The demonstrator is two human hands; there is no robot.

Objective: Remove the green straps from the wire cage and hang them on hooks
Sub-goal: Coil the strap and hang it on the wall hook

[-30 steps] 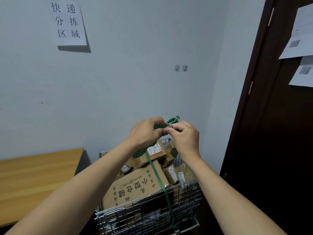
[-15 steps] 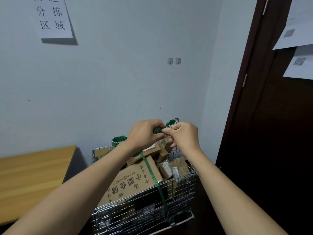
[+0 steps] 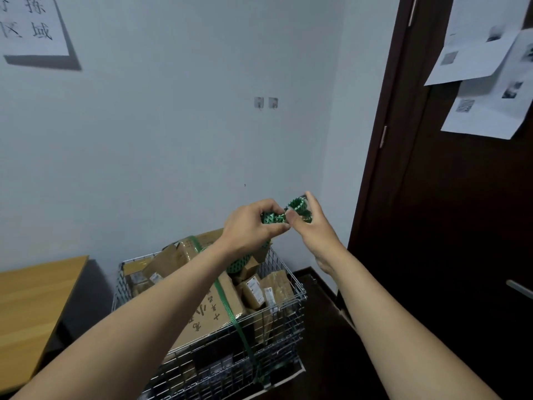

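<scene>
Two hands hold a green strap point(image 3: 297, 205) raised above the wire cage point(image 3: 288, 321): the left hand point(image 3: 253, 223) is closed around its bunched part, the right hand point(image 3: 314, 223) pinches its looped end. Another strap point(image 3: 230, 307) crosses the boxes point(image 3: 207, 316) in the cage. Two hooks point(image 3: 266, 102) sit on the wall above.

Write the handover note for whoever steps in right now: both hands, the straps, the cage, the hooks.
Left hand: shut on the green strap.
Right hand: pinching the strap's looped end.
Both are raised above the wire cage, full of cardboard parcels.
The strap's other run still crosses the top box and goes down the cage front.
Wall hooks: both bare.
Left: free the strap, hang it.
</scene>
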